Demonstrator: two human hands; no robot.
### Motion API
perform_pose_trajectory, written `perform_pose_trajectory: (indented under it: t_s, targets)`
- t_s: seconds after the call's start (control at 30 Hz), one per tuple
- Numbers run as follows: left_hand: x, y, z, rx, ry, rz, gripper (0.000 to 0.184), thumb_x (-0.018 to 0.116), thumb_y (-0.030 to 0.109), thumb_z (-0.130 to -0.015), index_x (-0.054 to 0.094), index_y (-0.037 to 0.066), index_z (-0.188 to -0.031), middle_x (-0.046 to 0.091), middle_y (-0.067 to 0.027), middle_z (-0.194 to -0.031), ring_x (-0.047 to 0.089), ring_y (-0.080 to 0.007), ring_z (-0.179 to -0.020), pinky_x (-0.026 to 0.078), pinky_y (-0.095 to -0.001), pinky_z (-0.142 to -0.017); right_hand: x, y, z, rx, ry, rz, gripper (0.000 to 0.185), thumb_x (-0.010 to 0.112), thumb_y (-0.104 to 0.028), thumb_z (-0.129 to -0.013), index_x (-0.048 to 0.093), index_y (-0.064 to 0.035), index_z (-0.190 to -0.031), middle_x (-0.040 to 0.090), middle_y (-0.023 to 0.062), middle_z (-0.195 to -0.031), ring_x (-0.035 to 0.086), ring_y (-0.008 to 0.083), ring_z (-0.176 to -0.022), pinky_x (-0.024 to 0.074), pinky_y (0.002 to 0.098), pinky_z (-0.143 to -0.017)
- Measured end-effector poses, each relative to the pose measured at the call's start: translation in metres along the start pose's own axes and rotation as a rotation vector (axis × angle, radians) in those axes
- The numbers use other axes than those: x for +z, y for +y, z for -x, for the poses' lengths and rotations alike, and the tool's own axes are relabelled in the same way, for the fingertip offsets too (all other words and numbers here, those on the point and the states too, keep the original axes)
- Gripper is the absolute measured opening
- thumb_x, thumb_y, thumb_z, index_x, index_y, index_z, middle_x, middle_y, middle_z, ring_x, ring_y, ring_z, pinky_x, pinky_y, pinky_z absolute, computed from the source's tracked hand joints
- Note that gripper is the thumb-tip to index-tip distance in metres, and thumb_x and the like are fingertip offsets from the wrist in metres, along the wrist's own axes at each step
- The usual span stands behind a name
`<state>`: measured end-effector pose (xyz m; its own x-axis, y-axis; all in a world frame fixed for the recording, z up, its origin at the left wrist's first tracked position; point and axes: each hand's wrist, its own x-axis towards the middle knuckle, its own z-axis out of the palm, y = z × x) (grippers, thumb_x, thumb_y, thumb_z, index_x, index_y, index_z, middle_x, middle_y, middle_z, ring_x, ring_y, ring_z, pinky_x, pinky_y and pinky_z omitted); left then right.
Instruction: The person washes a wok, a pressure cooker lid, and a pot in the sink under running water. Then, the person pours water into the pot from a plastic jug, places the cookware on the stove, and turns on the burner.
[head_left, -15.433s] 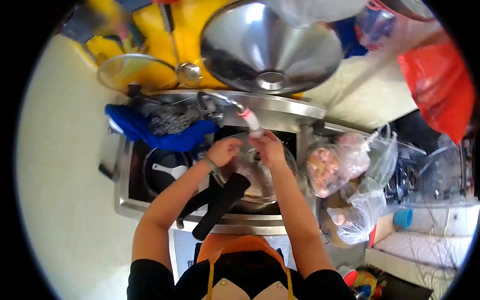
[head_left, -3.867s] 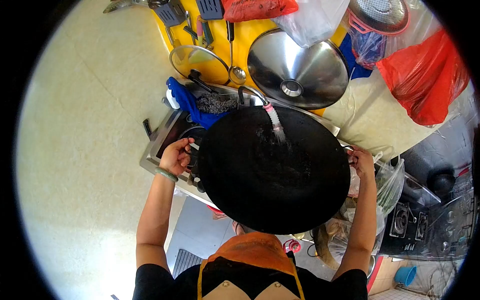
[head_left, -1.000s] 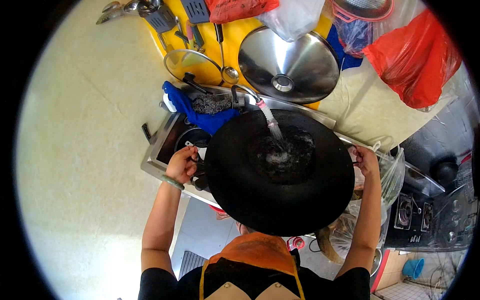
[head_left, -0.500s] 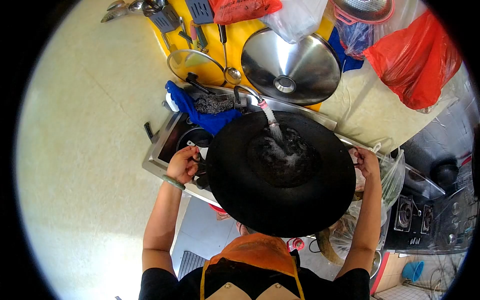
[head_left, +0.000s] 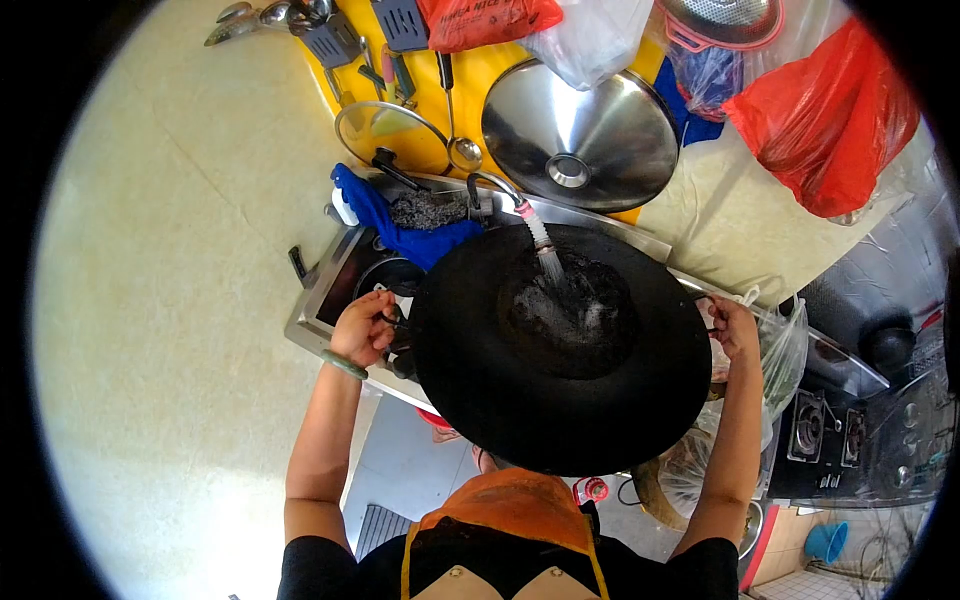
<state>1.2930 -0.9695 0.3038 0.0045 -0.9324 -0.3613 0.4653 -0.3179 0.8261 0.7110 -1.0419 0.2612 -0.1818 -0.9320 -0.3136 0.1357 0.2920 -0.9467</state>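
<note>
At left, grips the left handle (head_left: 398,322) of a wok in the left hand (head_left: 363,328), with thumb and fingers closed around the dark loop. Just beyond this grip, shows part of a sink (head_left: 302,322), with a blue cloth (head_left: 412,236) farther off. Between both grips, holds the wok (head_left: 560,430) hollow side up beneath the nozzle (head_left: 538,232) of a running tap (head_left: 500,183). Now shows water (head_left: 575,310) pooled in the bowl, in place of the mere splash of a few seconds ago; probably means a heavier, more shifting load between the grips. At right, clasps the opposite handle (head_left: 703,297) in the right hand (head_left: 733,327), with fingers curled in, near plastic bags (head_left: 783,355). Hides the wok's underside; cannot tell whether also resting on the sink. Hard to make out: right fingertips, water depth.
</note>
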Motion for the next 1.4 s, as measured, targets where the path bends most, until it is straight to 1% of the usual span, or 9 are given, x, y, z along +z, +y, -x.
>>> perform_pose_trajectory:
  t_s: [0.23, 0.33, 0.43, 0.73, 0.83, 0.93, 1.03, 1.23, 1.4]
  targets:
    - [0.007, 0.004, 0.008, 0.009, 0.034, 0.005, 0.009, 0.046, 0.011, -0.09, 0.052, 0.005, -0.088, 0.049, 0.0007, -0.067, 0.029, -0.0033, -0.04, 0.024, -0.0186, -0.034, 0.005, -0.004, 0.009, -0.019, 0.047, 0.019, 0.03, 0.053, -0.019, -0.081, 0.059, -0.0024, -0.105, 0.054, -0.0031, -0.069, 0.04, 0.0055, -0.048, 0.04, 0.0255, -0.046]
    - [0.003, 0.004, 0.007, 0.009, 0.011, -0.006, 0.009, 0.046, 0.011, -0.09, 0.052, 0.005, -0.087, 0.049, 0.0009, -0.067, 0.029, -0.0032, -0.04, 0.025, -0.0186, -0.034, 0.002, -0.003, 0.007, -0.006, 0.017, -0.007, 0.029, 0.053, -0.019, -0.081, 0.06, -0.0029, -0.103, 0.054, -0.0032, -0.07, 0.039, 0.0054, -0.049, 0.0388, 0.025, -0.046]
    - [0.003, 0.004, 0.007, 0.002, 0.013, -0.007, 0.009, 0.046, 0.011, -0.09, 0.052, 0.005, -0.086, 0.048, 0.0011, -0.067, 0.029, -0.0031, -0.04, 0.025, -0.0186, -0.034, 0.001, -0.003, 0.006, -0.002, -0.014, -0.001, 0.028, 0.053, -0.019, -0.081, 0.06, -0.003, -0.103, 0.054, -0.0029, -0.07, 0.038, 0.0057, -0.048, 0.0382, 0.0248, -0.046]
    - [0.007, 0.004, 0.01, 0.0, 0.037, -0.009, 0.009, 0.046, 0.012, -0.091, 0.051, 0.006, -0.085, 0.048, 0.0006, -0.067, 0.029, -0.0031, -0.04, 0.025, -0.0183, -0.034, 0.002, -0.006, 0.008, 0.006, 0.025, 0.009, 0.027, 0.052, -0.017, -0.082, 0.058, -0.0026, -0.104, 0.053, -0.0017, -0.069, 0.038, 0.0061, -0.046, 0.0395, 0.0254, -0.044]
    - [0.007, 0.004, 0.01, 0.002, 0.033, -0.004, 0.009, 0.046, 0.012, -0.091, 0.051, 0.006, -0.086, 0.048, 0.0006, -0.067, 0.029, -0.0031, -0.04, 0.025, -0.0183, -0.034, 0.001, -0.005, 0.007, 0.015, 0.003, 0.032, 0.027, 0.051, -0.021, -0.084, 0.059, -0.0057, -0.104, 0.052, -0.0045, -0.068, 0.037, 0.005, -0.047, 0.0375, 0.0244, -0.045]
    - [0.006, 0.004, 0.01, 0.008, 0.01, -0.011, 0.009, 0.046, 0.011, -0.091, 0.051, 0.005, -0.086, 0.048, 0.0004, -0.067, 0.029, -0.0031, -0.04, 0.025, -0.0182, -0.034, 0.001, -0.004, 0.007, 0.023, 0.02, 0.004, 0.026, 0.051, -0.017, -0.083, 0.059, -0.0036, -0.104, 0.054, -0.0015, -0.069, 0.039, 0.0058, -0.046, 0.0402, 0.0249, -0.043]
    - [0.005, 0.003, 0.009, 0.008, 0.008, 0.002, 0.009, 0.045, 0.011, -0.091, 0.051, 0.004, -0.087, 0.048, 0.0001, -0.068, 0.029, -0.003, -0.04, 0.025, -0.0181, -0.033, 0.0, -0.003, 0.007, 0.022, -0.003, -0.01, 0.027, 0.052, -0.017, -0.083, 0.058, -0.0033, -0.105, 0.054, -0.0016, -0.069, 0.04, 0.0056, -0.047, 0.0398, 0.0245, -0.043]
    - [0.007, 0.002, 0.015, 0.019, -0.001, 0.002, 0.009, 0.045, 0.011, -0.091, 0.05, 0.005, -0.086, 0.048, 0.0, -0.069, 0.029, -0.0033, -0.04, 0.025, -0.0181, -0.034, 0.005, -0.003, 0.013, -0.016, 0.032, 0.049, 0.026, 0.052, -0.019, -0.086, 0.058, -0.0029, -0.105, 0.053, -0.0028, -0.068, 0.039, 0.005, -0.046, 0.0387, 0.0232, -0.042]
    - [0.004, -0.001, 0.016, 0.022, 0.01, 0.001, 0.009, 0.044, 0.01, -0.09, 0.05, 0.005, -0.085, 0.048, 0.0003, -0.067, 0.029, -0.0036, -0.04, 0.024, -0.0182, -0.034, 0.002, -0.001, 0.011, 0.0, 0.019, 0.021, 0.024, 0.053, -0.022, -0.087, 0.06, -0.0036, -0.101, 0.053, -0.0029, -0.068, 0.038, 0.0052, -0.046, 0.0368, 0.0223, -0.041]
